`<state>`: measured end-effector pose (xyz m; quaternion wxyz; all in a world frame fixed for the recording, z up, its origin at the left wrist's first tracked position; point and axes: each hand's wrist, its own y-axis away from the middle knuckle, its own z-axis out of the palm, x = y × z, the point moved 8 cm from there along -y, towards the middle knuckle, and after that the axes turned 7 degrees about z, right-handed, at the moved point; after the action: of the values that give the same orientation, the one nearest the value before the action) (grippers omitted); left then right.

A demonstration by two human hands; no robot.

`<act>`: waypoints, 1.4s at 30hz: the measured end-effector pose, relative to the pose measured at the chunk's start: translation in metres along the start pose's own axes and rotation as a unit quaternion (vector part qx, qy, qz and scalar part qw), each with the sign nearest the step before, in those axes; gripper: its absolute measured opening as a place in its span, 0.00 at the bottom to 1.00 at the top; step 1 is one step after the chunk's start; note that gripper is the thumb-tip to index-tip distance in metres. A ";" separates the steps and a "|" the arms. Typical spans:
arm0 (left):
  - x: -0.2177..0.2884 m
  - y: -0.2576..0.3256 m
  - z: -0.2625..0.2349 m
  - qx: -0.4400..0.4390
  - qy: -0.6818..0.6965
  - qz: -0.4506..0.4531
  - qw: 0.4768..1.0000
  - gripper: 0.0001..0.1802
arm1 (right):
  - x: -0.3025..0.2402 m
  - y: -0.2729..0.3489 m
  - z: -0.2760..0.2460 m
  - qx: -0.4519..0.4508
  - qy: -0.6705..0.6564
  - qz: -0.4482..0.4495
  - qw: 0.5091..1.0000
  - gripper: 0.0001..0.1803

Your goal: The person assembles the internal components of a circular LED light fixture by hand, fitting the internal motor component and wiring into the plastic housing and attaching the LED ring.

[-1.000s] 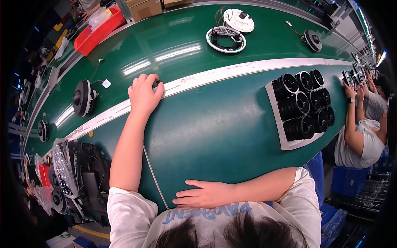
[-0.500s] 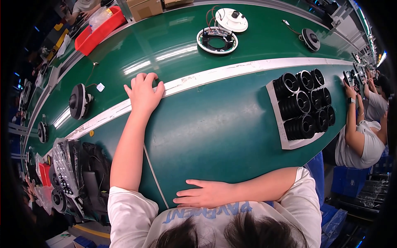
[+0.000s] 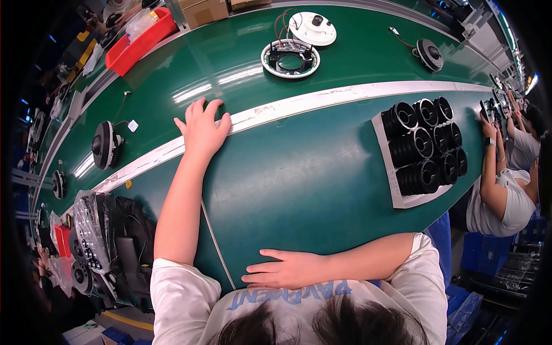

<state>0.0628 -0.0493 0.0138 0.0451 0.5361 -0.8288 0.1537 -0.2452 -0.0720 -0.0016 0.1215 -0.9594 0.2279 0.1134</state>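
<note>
My left hand (image 3: 203,126) rests on the white rail (image 3: 276,112) between the table and the green belt, fingers spread, holding nothing. Near the table's front edge, my right hand (image 3: 287,269) lies flat with its fingers stretched out, also holding nothing. Beyond the left hand on the belt sits an open round device, its white ring (image 3: 315,64) full of black parts and circuitry, wired to a white round cover (image 3: 312,29). To the left of that hand is a black dome-shaped unit (image 3: 104,145) with a short cable and small white connector.
A white tray (image 3: 397,190) of stacked black rings (image 3: 422,177) stands at the right of the table. Bagged black parts (image 3: 92,230) crowd the left edge. Another dome unit (image 3: 430,54), a red bin (image 3: 141,43) and a cardboard box (image 3: 204,11) lie beyond. A co-worker (image 3: 500,195) sits at right.
The open ring, its white cover and the dome units on the belt have shifted slightly left. My left hand has barely moved, and the right hand stays in place.
</note>
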 end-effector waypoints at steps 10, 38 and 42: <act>-0.002 0.001 0.008 -0.038 -0.026 -0.005 0.999 0.26 | -0.001 0.000 -0.001 0.015 0.047 0.001 0.999 0.32; -0.003 -0.001 0.006 -0.004 0.010 -0.005 1.000 0.26 | 0.000 0.000 -0.001 -0.009 0.010 -0.001 1.000 0.30; 0.010 -0.002 -0.001 0.066 0.078 0.079 0.992 0.21 | 0.000 0.001 -0.002 0.018 0.038 -0.001 0.999 0.33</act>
<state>0.0602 -0.0583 0.0179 0.0618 0.4574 -0.8503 0.2528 -0.2451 -0.0731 0.0006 0.1301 -0.9608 0.2337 0.0731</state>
